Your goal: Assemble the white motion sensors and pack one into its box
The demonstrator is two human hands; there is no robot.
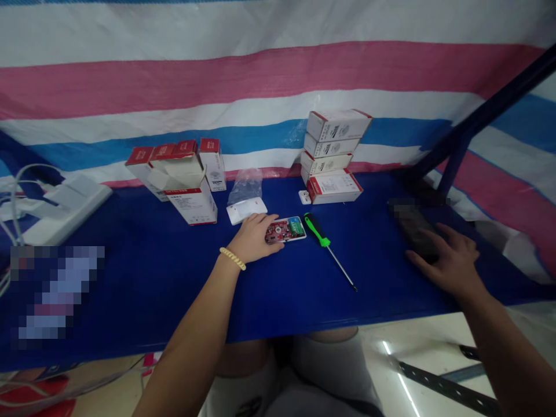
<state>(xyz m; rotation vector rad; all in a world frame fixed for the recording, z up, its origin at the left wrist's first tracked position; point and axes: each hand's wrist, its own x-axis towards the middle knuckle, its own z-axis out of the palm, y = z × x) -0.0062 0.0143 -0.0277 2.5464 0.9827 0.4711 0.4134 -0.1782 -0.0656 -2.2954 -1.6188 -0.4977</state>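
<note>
My left hand (256, 238) lies around the left end of a small white device with its casing off, its fingers along the far edge and its thumb along the near edge. A red circuit board (278, 230) with a green part shows in it. Just to its right lies a screwdriver (321, 234) with a green and black handle, its tip towards me. A white cover (247, 210) rests behind my left hand. At the right, my right hand (454, 260) has thumb and fingers about a dark oblong object (419, 234), partly blurred out; its kind is unclear.
White-and-red boxes (191, 202) stand back left, one with open flaps. More boxes (333, 147) are stacked back right, beside a small white piece (304, 197). A clear plastic bag (245, 184), a white power strip (69, 208) and a pixelated object (63, 295) also lie on the blue table (174, 313).
</note>
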